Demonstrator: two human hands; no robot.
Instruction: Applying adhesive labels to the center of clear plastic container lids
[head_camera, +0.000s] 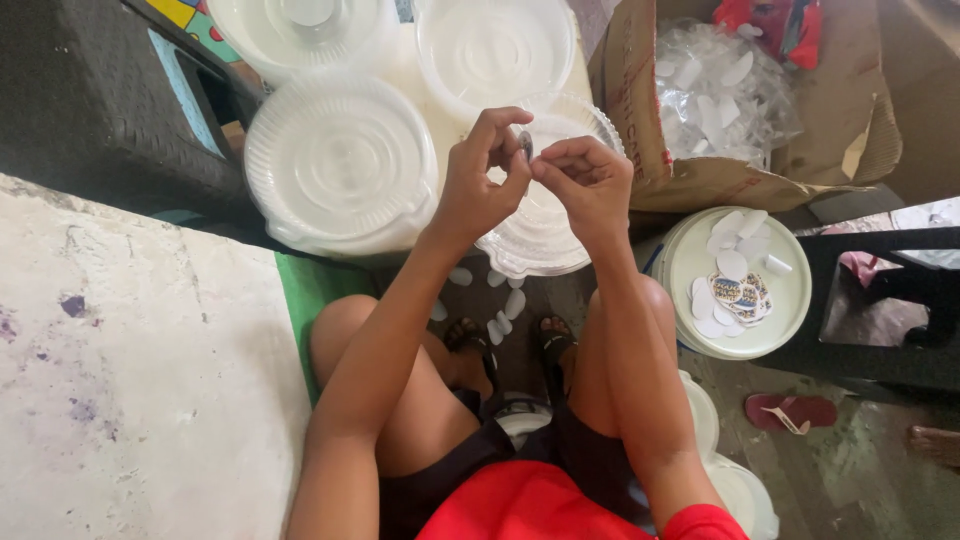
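A small dark sticker (526, 146) is pinched between fingers of left hand (478, 180) and right hand (590, 180), held above the clear lid (540, 235) for peeling, 2 hands close together.

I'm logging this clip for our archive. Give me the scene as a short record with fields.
Left hand: left hand pinches a small oval sticker
Right hand: right hand picks at the same sticker
Below hands: clear plastic lidded containers
Right side: white bucket lid bearing oval stickers
Behind: cardboard box of plastic pieces
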